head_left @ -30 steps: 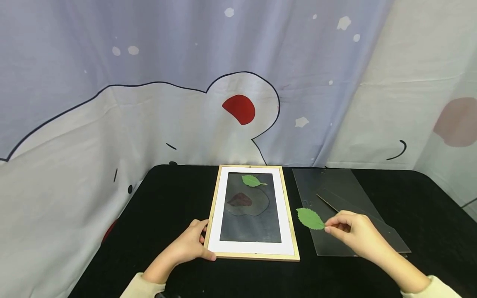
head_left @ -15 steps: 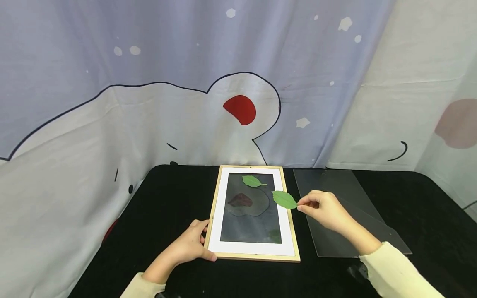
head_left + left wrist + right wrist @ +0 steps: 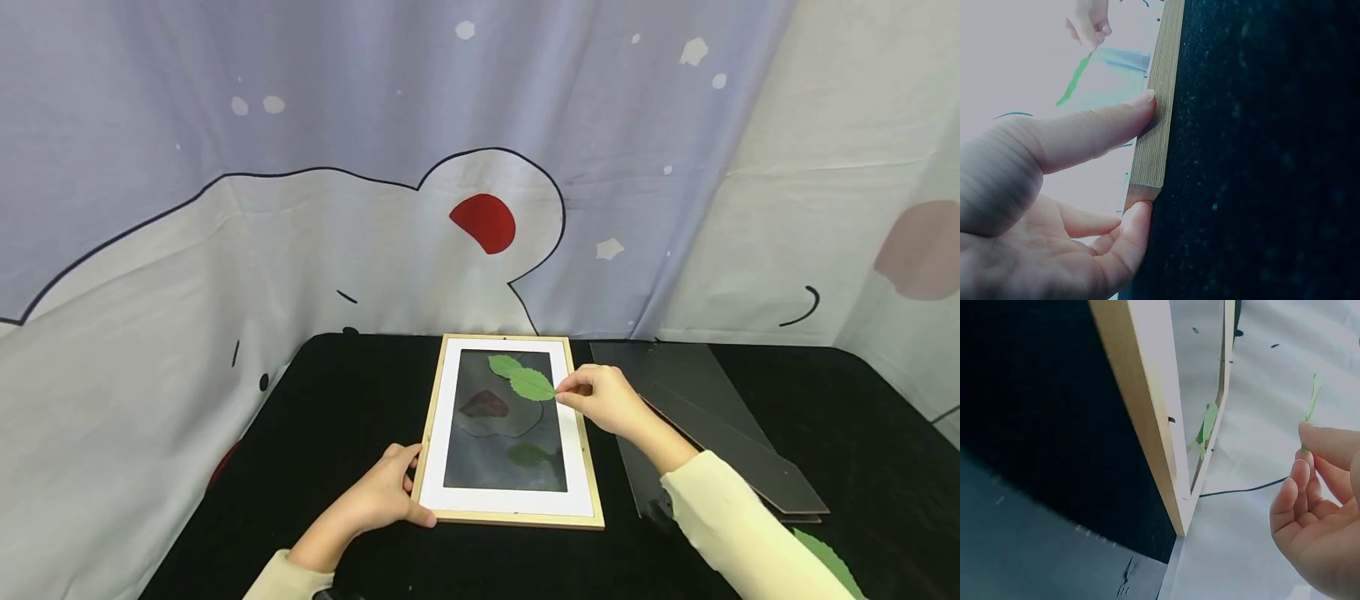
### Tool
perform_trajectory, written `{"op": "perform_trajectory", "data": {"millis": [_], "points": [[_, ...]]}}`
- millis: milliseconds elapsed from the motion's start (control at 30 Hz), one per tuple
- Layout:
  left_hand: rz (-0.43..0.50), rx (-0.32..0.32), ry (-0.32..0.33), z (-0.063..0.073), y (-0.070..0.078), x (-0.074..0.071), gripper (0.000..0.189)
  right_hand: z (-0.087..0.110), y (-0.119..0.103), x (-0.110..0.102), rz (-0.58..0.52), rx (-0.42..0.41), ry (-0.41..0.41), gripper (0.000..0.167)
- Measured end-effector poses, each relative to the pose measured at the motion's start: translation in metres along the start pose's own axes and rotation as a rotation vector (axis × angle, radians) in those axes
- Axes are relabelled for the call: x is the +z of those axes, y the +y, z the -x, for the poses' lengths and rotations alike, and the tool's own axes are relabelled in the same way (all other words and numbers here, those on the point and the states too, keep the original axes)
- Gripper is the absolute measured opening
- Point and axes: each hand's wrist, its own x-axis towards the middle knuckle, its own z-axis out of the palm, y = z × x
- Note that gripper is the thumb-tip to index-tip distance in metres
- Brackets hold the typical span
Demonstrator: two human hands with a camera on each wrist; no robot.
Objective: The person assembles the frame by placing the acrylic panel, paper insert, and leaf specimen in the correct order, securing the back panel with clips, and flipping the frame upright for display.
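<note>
A light wooden picture frame with a white mat lies on the black table. My left hand grips its near left corner, thumb on the front edge and fingers at the side. My right hand pinches a green serrated leaf by its stem, between thumb and fingertips. That leaf hovers over the glass, and the right wrist view shows it apart from the frame. Another green leaf lies near the far end of the glass, partly covered by the held one in the head view.
Dark flat boards lie overlapping to the right of the frame, partly under my right forearm. Another green leaf shows at the lower right beside the sleeve. A patterned curtain hangs behind the table.
My right hand has carried the leaf leftward and away from me, from above the boards to above the frame's glass. The left hand and the frame have stayed put.
</note>
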Motion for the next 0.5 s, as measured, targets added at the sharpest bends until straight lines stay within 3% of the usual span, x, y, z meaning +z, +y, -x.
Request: {"op": "perform_trajectory", "data": {"millis": [500], "points": [[-0.002, 0.000, 0.002, 0.001, 0.000, 0.000, 0.099, -0.027, -0.006, 0.024, -0.020, 0.039, -0.057, 0.006]]}}
